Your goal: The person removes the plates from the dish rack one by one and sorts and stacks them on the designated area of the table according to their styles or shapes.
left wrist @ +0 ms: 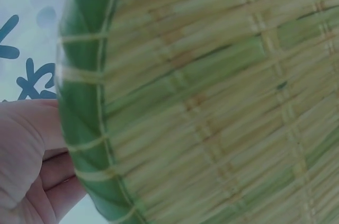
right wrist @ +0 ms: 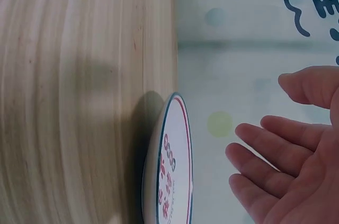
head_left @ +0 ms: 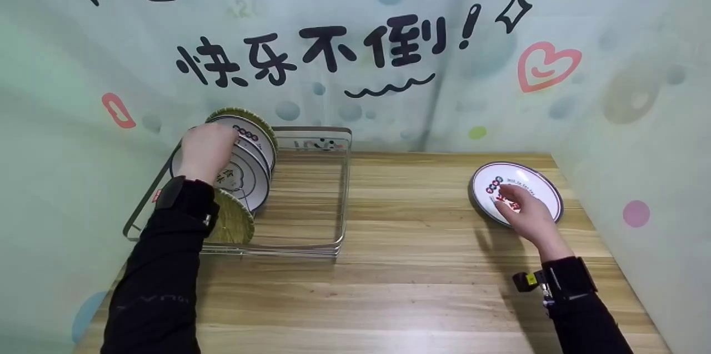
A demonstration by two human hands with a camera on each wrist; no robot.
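Observation:
In the head view my left hand (head_left: 208,148) is at the top rims of several white plates (head_left: 258,187) standing on edge in a wire rack (head_left: 344,193). Its fingers curl down at a plate's rim, their tips partly hidden. A woven bamboo tray (head_left: 236,223) leans in front of these plates and fills most of the left wrist view, covering part of the left hand (left wrist: 26,160). My right hand (head_left: 527,215) hovers above a white, blue-rimmed plate (head_left: 533,182) lying on the table. Its fingers are spread and hold nothing, as the right wrist view shows.
Behind the plates a second woven tray (head_left: 241,112) stands in the rack. The wooden table (head_left: 411,265) runs between the rack and the lone plate. A printed fabric backdrop (head_left: 411,115) closes off the back, with pale walls at both sides.

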